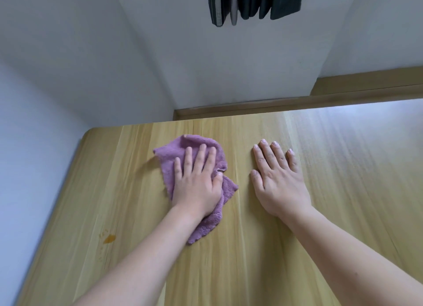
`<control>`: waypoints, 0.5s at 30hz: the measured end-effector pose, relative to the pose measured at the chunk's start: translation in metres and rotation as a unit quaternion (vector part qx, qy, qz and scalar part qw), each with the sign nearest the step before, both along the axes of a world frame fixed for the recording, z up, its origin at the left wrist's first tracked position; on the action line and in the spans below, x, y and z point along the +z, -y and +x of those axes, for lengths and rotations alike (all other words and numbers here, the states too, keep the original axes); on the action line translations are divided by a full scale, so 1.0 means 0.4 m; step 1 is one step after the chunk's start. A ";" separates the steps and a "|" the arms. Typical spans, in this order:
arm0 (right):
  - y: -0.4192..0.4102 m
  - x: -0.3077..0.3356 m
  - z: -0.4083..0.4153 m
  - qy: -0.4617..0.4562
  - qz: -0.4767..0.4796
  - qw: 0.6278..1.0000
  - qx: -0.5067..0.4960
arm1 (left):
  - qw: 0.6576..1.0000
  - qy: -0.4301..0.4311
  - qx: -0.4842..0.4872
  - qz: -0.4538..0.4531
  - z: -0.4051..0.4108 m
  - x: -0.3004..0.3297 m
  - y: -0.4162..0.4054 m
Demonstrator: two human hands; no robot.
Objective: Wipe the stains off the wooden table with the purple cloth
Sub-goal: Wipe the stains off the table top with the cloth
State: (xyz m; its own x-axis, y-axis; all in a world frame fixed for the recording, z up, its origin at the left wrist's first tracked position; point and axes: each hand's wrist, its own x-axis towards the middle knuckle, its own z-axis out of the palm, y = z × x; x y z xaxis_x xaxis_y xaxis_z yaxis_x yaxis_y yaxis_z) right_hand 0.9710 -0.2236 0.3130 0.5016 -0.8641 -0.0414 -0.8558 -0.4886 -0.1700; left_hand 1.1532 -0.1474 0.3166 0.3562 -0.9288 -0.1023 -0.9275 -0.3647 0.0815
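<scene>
A crumpled purple cloth (170, 154) lies on the light wooden table (263, 248), near its far left part. My left hand (196, 182) presses flat on the cloth, fingers straight and pointing away from me, thumb against a fold. My right hand (278, 179) lies flat on the bare wood to the right of the cloth, fingers spread, holding nothing. An orange-brown stain (109, 238) with small specks around it sits near the table's left edge, closer to me than the cloth.
The table's rounded far-left corner (91, 131) and left edge border a pale floor. White walls and a wooden skirting board (297, 102) run behind the table. Dark objects (254, 2) hang at the top of the view.
</scene>
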 end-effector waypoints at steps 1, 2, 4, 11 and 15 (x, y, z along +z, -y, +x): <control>0.000 0.002 0.000 0.003 0.000 1.000 0.001 | 0.999 0.002 -0.051 0.003 -0.014 0.003 0.032; -0.001 0.005 0.002 0.009 0.001 1.000 0.002 | 0.996 0.001 -0.092 0.005 -0.018 0.007 0.063; 0.000 0.006 0.002 0.015 0.003 1.000 0.002 | 0.989 -0.003 -0.146 0.008 0.003 0.013 0.118; 0.001 0.002 -0.005 0.021 0.010 1.000 0.001 | 1.000 -0.019 0.005 -0.012 0.187 0.004 0.129; 0.000 0.002 -0.005 0.022 0.009 1.000 -0.001 | 0.993 -0.016 0.119 -0.019 0.160 -0.009 0.049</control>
State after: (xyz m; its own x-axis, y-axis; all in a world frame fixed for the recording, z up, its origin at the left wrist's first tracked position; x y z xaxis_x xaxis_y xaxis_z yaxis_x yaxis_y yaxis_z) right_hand 0.9691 -0.2237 0.3140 0.5011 -0.8647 -0.0353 -0.8484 -0.4829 -0.2168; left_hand 1.2173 -0.1672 0.3132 0.5631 -0.8220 -0.0848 -0.8120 -0.5695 0.1279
